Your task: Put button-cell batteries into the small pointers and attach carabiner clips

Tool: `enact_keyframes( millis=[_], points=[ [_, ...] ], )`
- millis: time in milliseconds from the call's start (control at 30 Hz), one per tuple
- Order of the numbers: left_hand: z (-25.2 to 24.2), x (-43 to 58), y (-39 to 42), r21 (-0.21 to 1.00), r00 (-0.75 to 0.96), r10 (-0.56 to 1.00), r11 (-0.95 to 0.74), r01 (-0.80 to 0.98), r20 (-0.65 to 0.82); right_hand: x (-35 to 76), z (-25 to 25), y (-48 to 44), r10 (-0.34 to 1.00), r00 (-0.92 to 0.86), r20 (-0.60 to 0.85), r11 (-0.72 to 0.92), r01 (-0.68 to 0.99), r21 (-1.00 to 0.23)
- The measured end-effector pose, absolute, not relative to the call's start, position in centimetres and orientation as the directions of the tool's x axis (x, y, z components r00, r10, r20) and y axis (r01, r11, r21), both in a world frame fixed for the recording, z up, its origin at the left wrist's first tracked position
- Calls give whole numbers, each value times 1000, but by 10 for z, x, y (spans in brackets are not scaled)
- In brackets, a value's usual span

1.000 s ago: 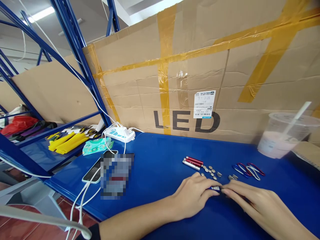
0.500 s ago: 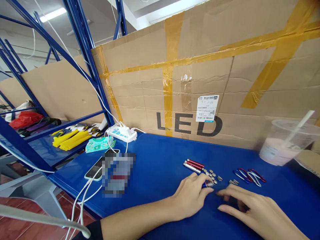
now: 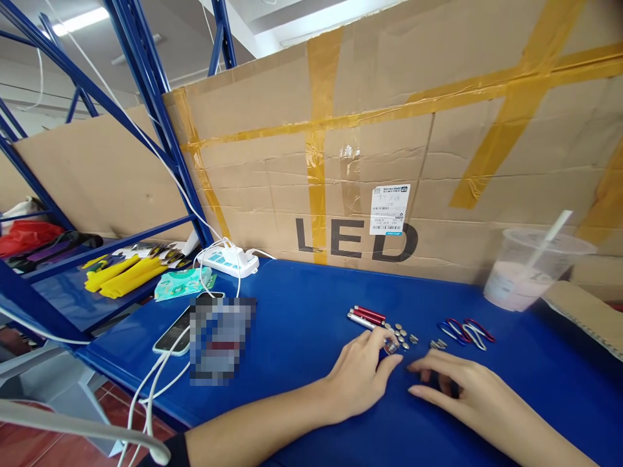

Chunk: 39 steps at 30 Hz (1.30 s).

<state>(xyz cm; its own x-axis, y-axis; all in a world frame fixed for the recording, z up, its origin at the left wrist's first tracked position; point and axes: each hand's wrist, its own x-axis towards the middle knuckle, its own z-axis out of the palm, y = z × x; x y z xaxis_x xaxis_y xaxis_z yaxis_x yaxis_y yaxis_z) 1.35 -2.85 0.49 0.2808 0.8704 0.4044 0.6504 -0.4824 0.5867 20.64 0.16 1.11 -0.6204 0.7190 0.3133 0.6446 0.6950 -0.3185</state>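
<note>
Over the blue table (image 3: 296,318), left hand (image 3: 355,376) gripping tube (image 3: 390,346), right hand (image 3: 470,386) curled, loosely parted

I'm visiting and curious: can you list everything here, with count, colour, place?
Cardboard: several pieces, brown, back, right
Table: one, blue, under hands
Cup: one, clear with pink contents, back right
Loop clips: several, blue, red, silver, right
Tubes: three, two red, one silver, centre
Discs: several, silver, right of tubes
Metal bits: several, silver, right of discs
Power strip: one, white, back left
Cables: several, white, left
Phone: one, dark-screened, left
Pixelated item: one, greyish, beside phone
Packet: one, turquoise, behind phone
Rolls: at least two, yellow, left shelf
Bundle: one, red, far left
Frame: one, blue, left
Stool: one, grey, lower left
Shiny piece: one, colour unclear, in left hand
Left hand: one, bare, centre
Right hand: one, bare, right
</note>
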Motion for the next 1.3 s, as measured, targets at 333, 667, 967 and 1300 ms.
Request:
enact_keyframes(
  millis=[333,667,967,1300],
  points=[
    [5,13,-30,606,276,873,-480,634,402,208,10,8,778,-596,200,620,675,-401],
    [1,14,-28,563,293,854,-508,652,430,205,15,1,799,-574,180,600,734,-318],
    [5,14,-31,534,311,824,-549,643,473,196,28,5,736,-529,422,647,733,-211],
    [3,15,-31,521,329,794,-591,616,511,195,37,15,693,-508,512,713,588,-382]
  ],
)
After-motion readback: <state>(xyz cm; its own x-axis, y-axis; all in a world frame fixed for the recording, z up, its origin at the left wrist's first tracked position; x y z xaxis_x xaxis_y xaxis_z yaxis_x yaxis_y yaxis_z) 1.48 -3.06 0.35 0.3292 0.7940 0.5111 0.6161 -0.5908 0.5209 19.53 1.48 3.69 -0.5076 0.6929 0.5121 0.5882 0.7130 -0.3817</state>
